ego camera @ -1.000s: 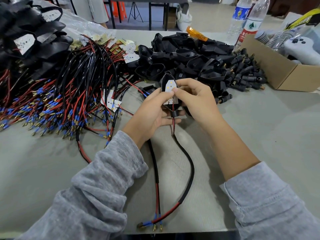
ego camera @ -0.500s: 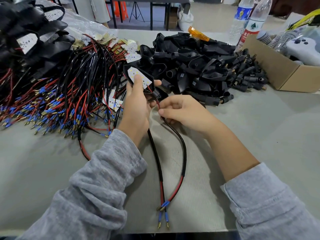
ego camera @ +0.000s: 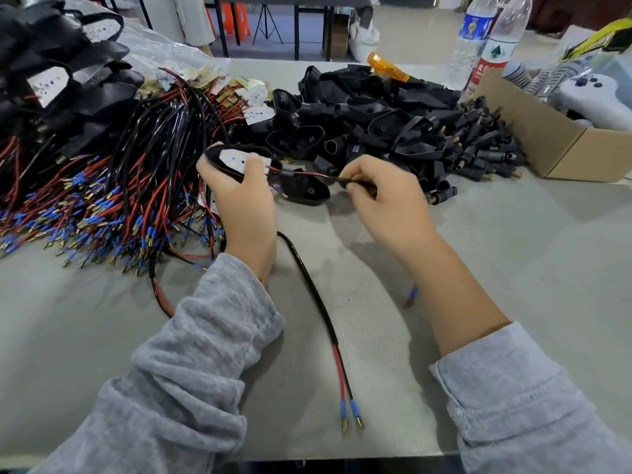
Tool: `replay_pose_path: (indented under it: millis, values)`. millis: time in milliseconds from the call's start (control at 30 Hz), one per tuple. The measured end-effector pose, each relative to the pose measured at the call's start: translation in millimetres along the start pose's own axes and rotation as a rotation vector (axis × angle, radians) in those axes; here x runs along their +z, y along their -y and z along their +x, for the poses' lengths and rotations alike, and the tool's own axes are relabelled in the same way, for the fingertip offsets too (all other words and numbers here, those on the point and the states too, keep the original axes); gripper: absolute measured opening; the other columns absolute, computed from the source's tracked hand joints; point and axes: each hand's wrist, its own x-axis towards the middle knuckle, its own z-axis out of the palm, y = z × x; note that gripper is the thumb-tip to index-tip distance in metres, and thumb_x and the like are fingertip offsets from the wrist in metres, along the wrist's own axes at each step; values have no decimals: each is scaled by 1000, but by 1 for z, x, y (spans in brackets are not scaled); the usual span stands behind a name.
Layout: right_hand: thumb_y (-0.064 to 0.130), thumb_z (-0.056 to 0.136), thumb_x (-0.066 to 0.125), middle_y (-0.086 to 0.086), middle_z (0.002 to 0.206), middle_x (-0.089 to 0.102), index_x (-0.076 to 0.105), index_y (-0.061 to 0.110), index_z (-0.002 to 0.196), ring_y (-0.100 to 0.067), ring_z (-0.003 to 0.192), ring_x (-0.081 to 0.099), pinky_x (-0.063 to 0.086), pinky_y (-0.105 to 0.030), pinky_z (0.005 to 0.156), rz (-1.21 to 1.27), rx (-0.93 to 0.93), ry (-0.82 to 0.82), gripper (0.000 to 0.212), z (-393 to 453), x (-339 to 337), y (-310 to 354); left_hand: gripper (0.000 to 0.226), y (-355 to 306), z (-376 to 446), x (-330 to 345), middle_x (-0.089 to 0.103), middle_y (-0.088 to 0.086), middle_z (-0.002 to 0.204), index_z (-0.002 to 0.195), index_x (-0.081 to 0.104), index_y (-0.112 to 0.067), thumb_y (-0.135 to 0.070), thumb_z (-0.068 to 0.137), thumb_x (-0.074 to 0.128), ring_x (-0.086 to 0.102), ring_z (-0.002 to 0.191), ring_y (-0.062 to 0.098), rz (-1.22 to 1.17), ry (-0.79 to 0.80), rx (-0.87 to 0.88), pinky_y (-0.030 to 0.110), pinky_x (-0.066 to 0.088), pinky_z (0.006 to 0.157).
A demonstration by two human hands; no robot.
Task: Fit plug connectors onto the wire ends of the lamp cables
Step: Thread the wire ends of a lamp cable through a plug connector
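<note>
Tabletop cardboard box (ego camera: 533, 138): game controller (ego camera: 595, 94) inside.

Grey surface (ego camera: 513, 268) w/ ribbed mat (ego camera: 369, 336) at front. On it: red/black cables (ego camera: 102, 200) heaped left, black housings (ego camera: 369, 121) centre-back, cardboard box (ego camera: 547, 142) right, two bottles (ego camera: 478, 46) behind.

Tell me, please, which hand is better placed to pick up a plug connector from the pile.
Probably the right hand. It is beside the plug connectors and pinches only the thin cable. The left hand grips the lamp housing, farther away.
</note>
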Motion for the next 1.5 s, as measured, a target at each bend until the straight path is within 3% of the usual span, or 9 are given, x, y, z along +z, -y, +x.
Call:
replay_pose_path:
  millis: [333,533,633,733,867,967,1067,1300,1500]
  values:
    - [13,92,58,-2,114,55,69,24,106,-25,118,44,17,-31,104,-483,13,-286,21,3,-5,-20,15,6,2,-5,60,-14,72,80,67,-21,-7,77,63,49,56,-3,501,244,104,15,41,58]
    - [23,87,67,-7,103,49,75,36,95,-31,102,44,20,-27,86,-454,65,-533,17,4,-9,-14,28,-2,2,-10,67,-8,70,96,71,-25,-2,80,68,56,59,5,621,631,-26,21,46,63]
    - [18,90,65,-2,94,49,74,33,99,-21,92,49,30,-25,78,-266,46,-516,20,6,-8,-15,31,-7,1,-9,70,4,88,107,69,-26,-5,83,71,54,58,6,552,832,-129,18,44,51]
    - [6,92,55,8,98,55,70,28,99,-4,83,55,45,-19,80,159,100,-388,26,6,-8,-11,19,-8,0,-9,69,0,73,97,70,-21,-9,83,74,52,55,3,530,963,-186,16,39,45]
    - [8,91,58,3,90,72,73,22,93,-13,87,69,56,-33,86,510,237,-285,20,6,-10,-7,11,-6,-3,-9,69,-2,64,76,69,-16,-15,75,80,54,50,1,525,1053,-224,11,39,47]
    - [-5,89,60,-6,88,70,67,12,93,-13,71,71,56,-26,69,648,217,-251,19,5,-9,-4,38,-7,-5,-6,67,-2,57,68,69,-13,-50,79,71,56,46,4,612,1042,-182,12,38,46]
    - [-12,87,61,-10,90,69,60,9,102,-17,64,69,57,-26,65,724,173,-158,26,1,-6,3,69,-7,-6,0,72,4,64,74,72,-15,-61,98,26,65,52,12,601,930,-285,16,42,44]
    - [-19,80,62,-30,91,67,57,0,103,-29,68,59,57,-41,69,579,128,142,31,-5,8,15,31,0,-7,5,67,4,84,95,64,-17,-32,104,38,62,71,17,150,678,-304,26,55,57]
    - [-4,84,66,-8,83,71,70,6,88,-23,72,65,57,-46,79,425,51,42,12,-4,7,9,21,3,-8,7,68,-1,73,87,56,-10,-8,102,42,64,68,12,-4,656,-283,26,58,63]
